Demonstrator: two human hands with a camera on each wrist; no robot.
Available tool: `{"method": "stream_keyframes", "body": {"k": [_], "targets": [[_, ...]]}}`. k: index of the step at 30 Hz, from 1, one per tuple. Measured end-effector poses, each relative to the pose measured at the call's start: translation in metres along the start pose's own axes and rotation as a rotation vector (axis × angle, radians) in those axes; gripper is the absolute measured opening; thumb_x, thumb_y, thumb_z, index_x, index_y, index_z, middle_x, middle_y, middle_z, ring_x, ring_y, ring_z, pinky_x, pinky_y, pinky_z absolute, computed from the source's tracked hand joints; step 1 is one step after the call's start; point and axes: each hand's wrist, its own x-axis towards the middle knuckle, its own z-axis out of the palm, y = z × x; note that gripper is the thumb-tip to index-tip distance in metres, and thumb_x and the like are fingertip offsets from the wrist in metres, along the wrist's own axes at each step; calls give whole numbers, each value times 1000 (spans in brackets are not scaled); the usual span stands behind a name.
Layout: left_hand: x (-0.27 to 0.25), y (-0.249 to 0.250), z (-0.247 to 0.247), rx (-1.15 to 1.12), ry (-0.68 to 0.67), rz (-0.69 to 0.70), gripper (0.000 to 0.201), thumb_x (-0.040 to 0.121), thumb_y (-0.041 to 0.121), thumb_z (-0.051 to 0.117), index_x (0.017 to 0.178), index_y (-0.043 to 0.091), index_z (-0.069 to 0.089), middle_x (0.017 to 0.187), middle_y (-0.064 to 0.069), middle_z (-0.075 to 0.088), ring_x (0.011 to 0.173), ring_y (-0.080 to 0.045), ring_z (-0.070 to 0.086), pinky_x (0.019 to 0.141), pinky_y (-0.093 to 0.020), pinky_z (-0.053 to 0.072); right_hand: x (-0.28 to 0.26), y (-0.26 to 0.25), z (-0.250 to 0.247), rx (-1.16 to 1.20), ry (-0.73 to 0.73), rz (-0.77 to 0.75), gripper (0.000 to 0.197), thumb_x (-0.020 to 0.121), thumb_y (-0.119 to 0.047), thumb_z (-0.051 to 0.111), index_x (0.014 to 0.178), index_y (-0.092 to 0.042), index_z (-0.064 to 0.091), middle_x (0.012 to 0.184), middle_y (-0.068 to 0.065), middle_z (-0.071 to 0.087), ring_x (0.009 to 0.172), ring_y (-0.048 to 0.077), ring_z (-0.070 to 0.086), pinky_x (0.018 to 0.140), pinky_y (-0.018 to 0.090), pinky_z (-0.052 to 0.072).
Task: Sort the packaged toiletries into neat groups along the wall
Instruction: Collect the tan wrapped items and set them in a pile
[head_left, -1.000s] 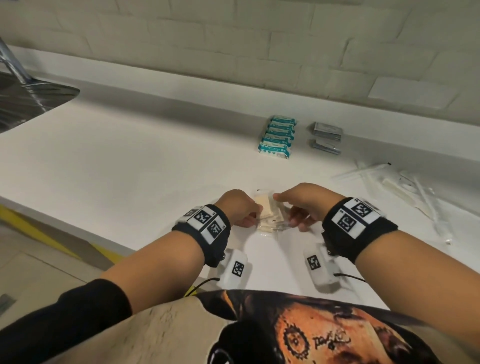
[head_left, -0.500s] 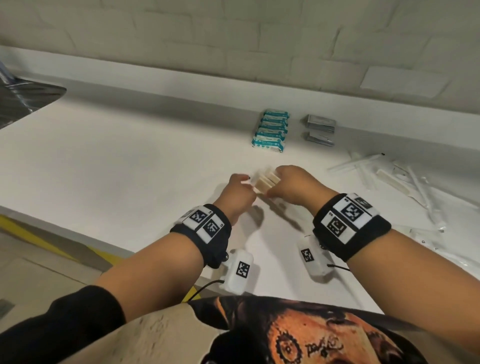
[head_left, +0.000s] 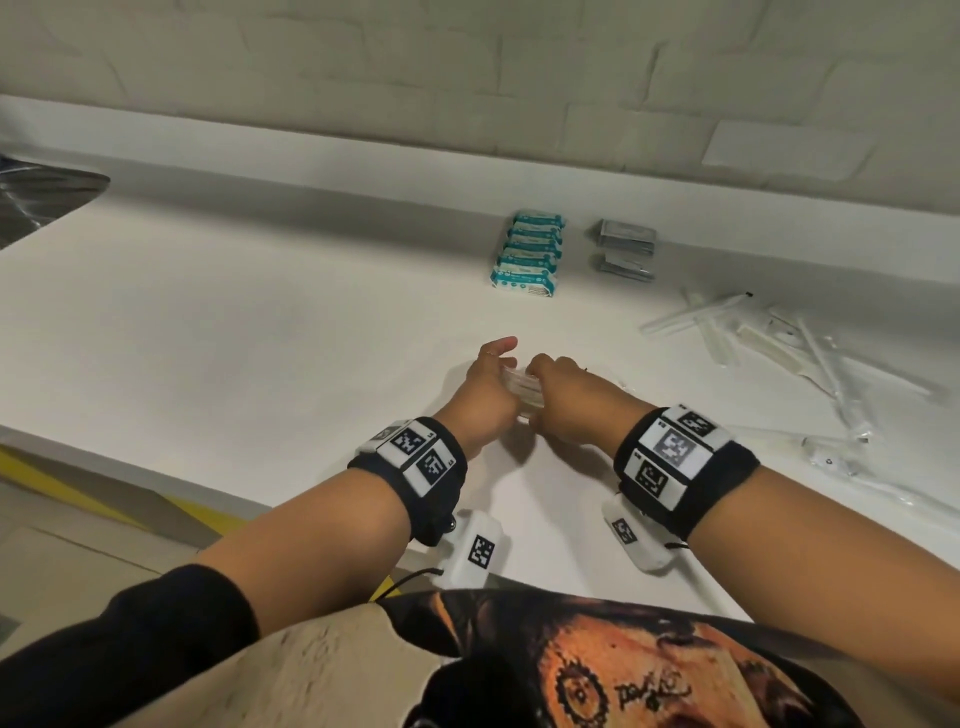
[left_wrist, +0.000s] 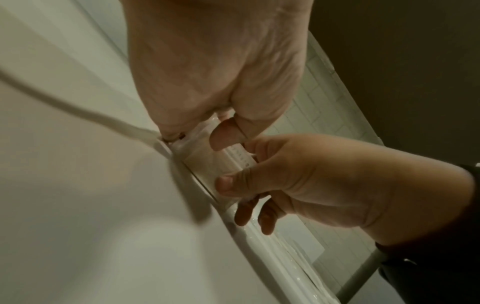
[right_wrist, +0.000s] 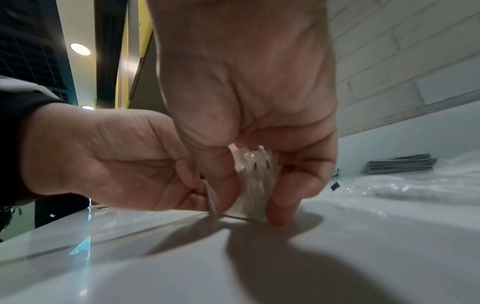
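A small stack of clear-wrapped cream packets (head_left: 522, 389) stands on edge on the white counter (head_left: 260, 338), held between both hands. My left hand (head_left: 506, 366) grips its left side, thumb on the stack (left_wrist: 205, 162). My right hand (head_left: 537, 369) pinches the other side between thumb and fingers, with fingertips on the counter in the right wrist view, around the stack (right_wrist: 255, 174). A row of teal packs (head_left: 527, 252) lies near the wall, with grey sachets (head_left: 623, 249) to its right. My hands hide most of the stack in the head view.
Long clear-wrapped items (head_left: 779, 343) lie scattered at the right, reaching toward the front edge. A metal sink (head_left: 41, 202) sits at the far left. A low ledge (head_left: 363, 156) runs under the brick wall. The counter's front edge is close to my body.
Both hands have carried the stack forward, away from the front edge and toward the teal packs. The packets lay flat before and now stand on edge.
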Motion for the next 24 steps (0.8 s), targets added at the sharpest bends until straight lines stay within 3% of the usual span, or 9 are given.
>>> {"method": "stream_keyframes", "body": {"k": [3, 6, 10, 14, 17, 19, 22, 24], "targets": [[2, -4, 2, 17, 2, 19, 78, 81, -13, 56, 143, 25, 28, 137, -7, 36, 121, -23, 49, 100, -33, 45, 1, -1, 0, -26, -12, -3, 46, 86, -27, 63, 124, -13, 42, 115, 11, 49, 95, 29, 58, 71, 33, 42], [3, -5, 1, 36, 0, 36, 73, 80, -10, 60, 139, 20, 32, 125, -11, 46, 103, -24, 57, 90, -33, 48, -1, 1, 0, -62, 29, -38, 39, 90, -26, 58, 123, -11, 45, 115, 11, 50, 94, 30, 59, 70, 32, 42], [7, -5, 0, 173, -2, 55, 62, 78, -9, 63, 132, 14, 41, 122, -14, 55, 96, -24, 60, 79, -29, 49, -2, 2, 5, -112, 32, -66, 39, 91, -19, 55, 127, -10, 43, 116, 12, 50, 92, 32, 61, 71, 36, 45], [13, -3, -5, 174, -53, 10, 67, 80, -6, 63, 137, 15, 35, 122, -14, 55, 105, -28, 60, 87, -34, 51, 0, 3, 0, -88, -9, -50, 34, 91, -23, 56, 121, -10, 45, 116, 11, 52, 93, 29, 60, 72, 36, 45], [25, 7, -10, 121, 63, -27, 71, 84, 6, 62, 144, 23, 28, 135, -5, 44, 118, -24, 53, 88, -30, 47, 4, 6, -21, 97, 24, 27, 35, 90, -35, 57, 114, -11, 50, 105, 6, 58, 84, 21, 56, 69, 31, 44], [35, 19, -9, 86, 116, -32, 66, 86, 17, 62, 145, 20, 31, 136, -1, 43, 119, -22, 50, 90, -30, 43, 8, 11, -37, 289, 83, 80, 31, 90, -32, 59, 111, -11, 51, 95, 4, 59, 78, 19, 56, 66, 31, 45], [52, 40, 1, -32, -44, -10, 36, 81, 25, 57, 116, 14, 60, 113, -9, 64, 98, -22, 58, 87, -38, 46, 19, 24, -55, 600, 162, 140, 24, 90, -23, 61, 109, -12, 51, 91, 6, 61, 69, 18, 58, 56, 30, 47], [63, 54, 11, -121, -98, -10, 18, 85, 18, 52, 97, 16, 65, 103, -13, 67, 94, -23, 60, 87, -37, 46, 26, 36, -63, 720, 180, 157, 24, 89, -20, 62, 109, -12, 52, 91, 9, 63, 66, 16, 57, 51, 26, 45]]}}
